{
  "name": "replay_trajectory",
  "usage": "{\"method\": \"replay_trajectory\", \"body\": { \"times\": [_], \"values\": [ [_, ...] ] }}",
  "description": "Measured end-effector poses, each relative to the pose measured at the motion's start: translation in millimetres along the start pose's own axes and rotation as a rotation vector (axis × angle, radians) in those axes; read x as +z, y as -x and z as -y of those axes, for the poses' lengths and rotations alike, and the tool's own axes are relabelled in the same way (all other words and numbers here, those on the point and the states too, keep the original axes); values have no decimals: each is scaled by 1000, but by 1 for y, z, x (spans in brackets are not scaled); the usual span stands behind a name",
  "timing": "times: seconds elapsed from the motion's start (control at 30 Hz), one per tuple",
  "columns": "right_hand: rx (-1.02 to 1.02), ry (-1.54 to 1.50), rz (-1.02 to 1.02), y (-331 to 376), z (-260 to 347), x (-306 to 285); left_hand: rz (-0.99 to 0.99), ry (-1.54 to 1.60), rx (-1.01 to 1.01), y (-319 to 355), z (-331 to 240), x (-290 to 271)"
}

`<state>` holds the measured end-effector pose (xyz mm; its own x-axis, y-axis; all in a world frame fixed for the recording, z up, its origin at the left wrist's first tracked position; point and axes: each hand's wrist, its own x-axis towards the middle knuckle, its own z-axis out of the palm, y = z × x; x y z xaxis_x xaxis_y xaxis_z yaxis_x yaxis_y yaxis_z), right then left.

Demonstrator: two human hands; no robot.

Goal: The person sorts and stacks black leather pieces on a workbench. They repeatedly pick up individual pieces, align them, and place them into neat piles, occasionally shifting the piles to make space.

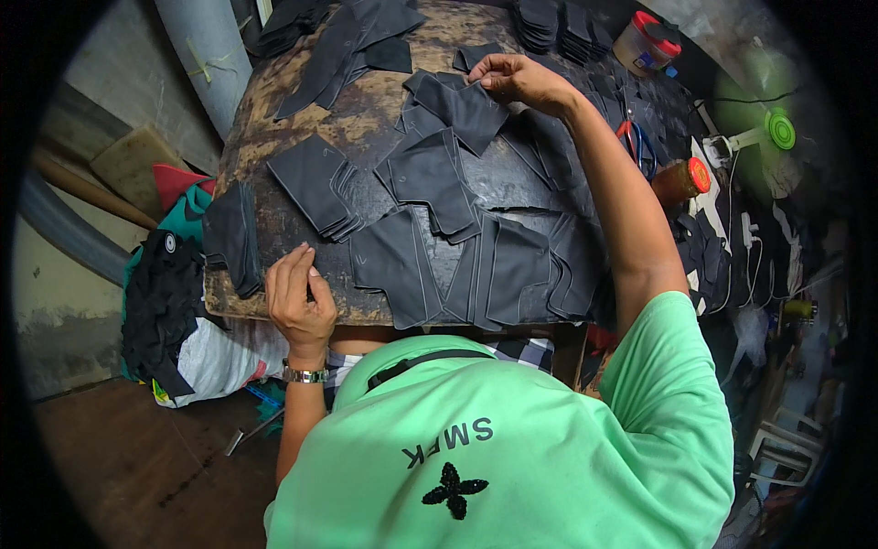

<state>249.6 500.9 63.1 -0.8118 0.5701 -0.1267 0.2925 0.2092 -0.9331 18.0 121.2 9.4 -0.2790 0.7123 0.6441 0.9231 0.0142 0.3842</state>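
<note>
Nearest, along the bottom of the frame, lies the person's light green cotton shirt [512, 448], with a black strap across the collar. Just above it at lower left, the left hand [300, 295] rests at the near edge of the worn, mottled brown work surface [274, 110]; its fingers are curled loosely inward and hold nothing that can be made out, and a silver metal wristwatch [305, 374] sits on the wrist below. Beside that hand, toward the left edge of the surface, a small stack of dark grey cut leather pieces [233, 236] hangs over the rim. To its right, in the middle of the frame, a row of larger dark grey leather panels with pale stitch lines [476, 270] lies overlapping along the near edge, and a fanned stack of rectangular dark pieces [315, 183] sits just above the left hand.

Farther up, the right arm reaches across the panels to the upper middle of the frame, where the right hand [517, 78] pinches the top edge of a dark grey leather piece [466, 110] between closed fingertips; that piece lies on others near the middle of the surface. At the right, beside the forearm, stands a brown bottle with a red cap [681, 178], and red-handled scissors [631, 137] lie just above it. In the upper right sits a round tub with a red lid [647, 41]. More dark stacks [549, 23] line the far edge. At left, below the surface, a heap of black cloth on a white sack [174, 320] rests on the floor.
</note>
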Motion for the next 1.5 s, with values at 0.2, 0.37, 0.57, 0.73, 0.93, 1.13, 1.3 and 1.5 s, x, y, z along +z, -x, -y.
{"method": "replay_trajectory", "body": {
  "times": [0.2, 0.37, 0.57, 0.73, 0.93, 1.13, 1.3, 1.5],
  "values": [
    [-77, -10, -147, 12, 14, 2, 13, -25, -8, 2, 1, 0],
    [-229, 282, -562, 56, 28, 4, 45, -4, 27, 1, 0, 2],
    [57, 429, -802, 199, 37, 13, 64, -24, 41, 3, 4, 2],
    [52, 266, -964, 344, 38, 24, 83, -20, 50, 1, 1, 2],
    [142, 206, -1546, 462, -40, -54, 115, -32, 20, -2, -2, -2],
    [585, 790, -1275, 406, -32, -81, 49, -11, -22, 0, -1, -1],
    [-36, 518, -666, 183, 19, 7, 40, -1, -14, -1, 0, -1],
    [216, 803, -483, 35, 35, 91, 22, 16, -27, 0, 0, -1]
  ]
}}
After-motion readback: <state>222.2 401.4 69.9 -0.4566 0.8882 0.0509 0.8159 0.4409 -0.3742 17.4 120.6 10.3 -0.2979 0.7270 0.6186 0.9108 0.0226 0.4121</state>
